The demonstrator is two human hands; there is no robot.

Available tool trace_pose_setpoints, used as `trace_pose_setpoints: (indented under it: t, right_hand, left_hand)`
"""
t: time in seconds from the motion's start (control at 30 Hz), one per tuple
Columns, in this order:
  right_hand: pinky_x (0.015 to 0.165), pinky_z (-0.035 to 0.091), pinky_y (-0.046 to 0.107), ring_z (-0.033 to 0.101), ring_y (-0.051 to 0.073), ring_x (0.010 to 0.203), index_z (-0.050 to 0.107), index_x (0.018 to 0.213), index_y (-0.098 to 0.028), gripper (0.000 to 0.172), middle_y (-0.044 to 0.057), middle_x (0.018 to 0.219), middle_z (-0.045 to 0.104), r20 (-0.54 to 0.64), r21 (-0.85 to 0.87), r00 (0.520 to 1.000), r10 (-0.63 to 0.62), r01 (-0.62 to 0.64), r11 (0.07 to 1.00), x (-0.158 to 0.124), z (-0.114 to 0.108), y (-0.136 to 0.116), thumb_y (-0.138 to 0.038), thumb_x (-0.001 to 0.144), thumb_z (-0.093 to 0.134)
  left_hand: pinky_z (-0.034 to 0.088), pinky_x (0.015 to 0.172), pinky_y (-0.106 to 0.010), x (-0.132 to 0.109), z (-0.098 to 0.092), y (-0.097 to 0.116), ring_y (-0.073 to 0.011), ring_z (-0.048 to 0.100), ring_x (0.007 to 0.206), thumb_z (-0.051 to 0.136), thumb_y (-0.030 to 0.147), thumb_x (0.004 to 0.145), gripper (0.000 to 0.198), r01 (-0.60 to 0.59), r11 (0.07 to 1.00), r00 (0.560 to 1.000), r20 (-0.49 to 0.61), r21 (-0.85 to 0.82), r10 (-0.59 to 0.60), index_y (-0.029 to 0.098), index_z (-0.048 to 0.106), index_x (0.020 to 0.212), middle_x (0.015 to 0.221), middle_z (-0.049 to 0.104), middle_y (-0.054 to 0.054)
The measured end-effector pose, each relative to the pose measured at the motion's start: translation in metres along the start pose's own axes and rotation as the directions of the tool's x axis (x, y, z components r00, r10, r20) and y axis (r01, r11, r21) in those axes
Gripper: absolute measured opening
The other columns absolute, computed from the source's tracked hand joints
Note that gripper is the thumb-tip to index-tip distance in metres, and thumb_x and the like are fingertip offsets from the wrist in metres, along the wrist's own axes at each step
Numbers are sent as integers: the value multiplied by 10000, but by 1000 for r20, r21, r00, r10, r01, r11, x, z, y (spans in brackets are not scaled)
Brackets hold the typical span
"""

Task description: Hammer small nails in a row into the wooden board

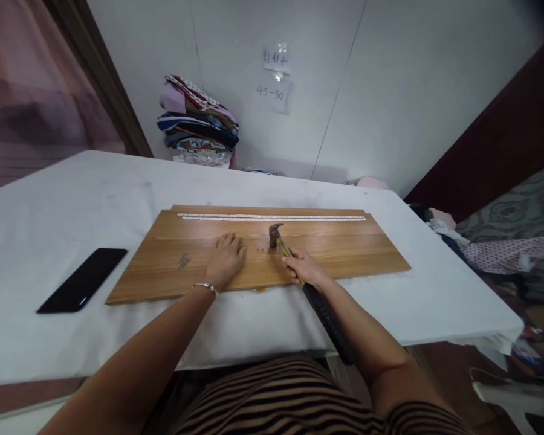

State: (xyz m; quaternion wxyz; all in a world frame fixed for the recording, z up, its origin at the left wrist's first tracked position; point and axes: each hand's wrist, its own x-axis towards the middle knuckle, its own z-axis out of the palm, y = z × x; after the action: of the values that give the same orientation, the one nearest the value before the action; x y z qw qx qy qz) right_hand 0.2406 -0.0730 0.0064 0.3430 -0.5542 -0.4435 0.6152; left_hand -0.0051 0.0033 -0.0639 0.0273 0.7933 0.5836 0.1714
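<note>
My right hand grips a claw hammer by the upper part of its handle, close under the head. The brown metal head sits at the middle of the wooden board, beside a few small dark spots in the surface. I cannot tell whether the head touches the wood. Flat on the board, a little left of the hammer head, rests my left hand with its fingers stretched out. Left of that hand lies a small pile of nails. Two white strips run along the board's far edge.
A black phone lies on the white table left of the board. Folded clothes are stacked by the wall at the back. Handwritten paper notes hang on the wall. More fabric is heaped beyond the table's right side.
</note>
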Motion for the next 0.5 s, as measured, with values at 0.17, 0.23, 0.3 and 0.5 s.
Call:
trace_pose_setpoints:
  t: [0.17, 0.23, 0.3, 0.5]
  right_hand:
    - [382, 292, 199, 367, 86, 402, 486, 967, -269, 381, -156, 502, 422, 40, 26, 999, -23, 22, 999, 0, -5, 5, -442, 754, 751]
    - [383, 297, 199, 371, 87, 403, 498, 1001, -267, 414, -159, 505, 429, 58, 40, 998, -40, 37, 998, 0, -7, 6, -465, 746, 758]
    - [380, 292, 198, 369, 85, 403, 507, 1022, -265, 441, -161, 516, 434, 69, 53, 996, -56, 53, 997, 0, -9, 8, -485, 740, 764]
    - [382, 280, 194, 373, 75, 409, 502, 1002, -269, 443, -159, 545, 446, 90, 72, 994, -54, 48, 996, 3, -8, 12, -490, 732, 774]
  left_hand:
    - [419, 1286, -508, 0, 4, -3, -343, 577, 1460, 466, 317, 1042, 355, 5, 1000, 1000, -6, 5, -5, 176, 723, 1242, 1488, 685, -206]
    - [417, 1288, -512, 0, 7, -5, -345, 575, 1465, 472, 322, 1043, 356, 3, 1000, 1000, -16, 4, -3, 174, 722, 1249, 1503, 681, -202]
    - [420, 1287, -515, -1, 9, -7, -348, 573, 1472, 480, 320, 1042, 356, 8, 1000, 1000, -26, 2, -8, 173, 721, 1259, 1517, 677, -199]
    - [444, 1265, -535, -2, 10, -8, -354, 588, 1455, 488, 306, 1036, 345, -2, 1000, 999, -37, -7, 2, 181, 728, 1249, 1495, 693, -198]
